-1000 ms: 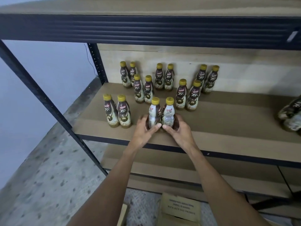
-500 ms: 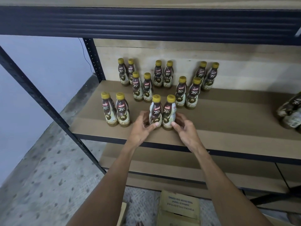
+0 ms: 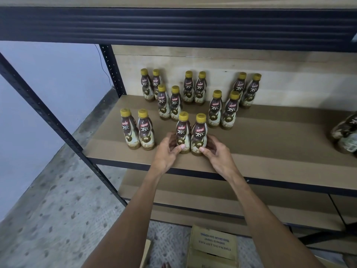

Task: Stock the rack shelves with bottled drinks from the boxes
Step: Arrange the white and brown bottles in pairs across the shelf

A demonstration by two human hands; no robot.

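Brown bottles [image 3: 181, 130] [image 3: 200, 132] within curled hands [image 3: 165, 154] [image 3: 219, 154]

Dim, soft even light, wide-angle edge warping

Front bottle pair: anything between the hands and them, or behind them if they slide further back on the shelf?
Nothing between: left hand and right hand hold the front pair. Straight back, the shelf looks bare up to the rear middle pair; left mid pair and right mid pair flank that lane.
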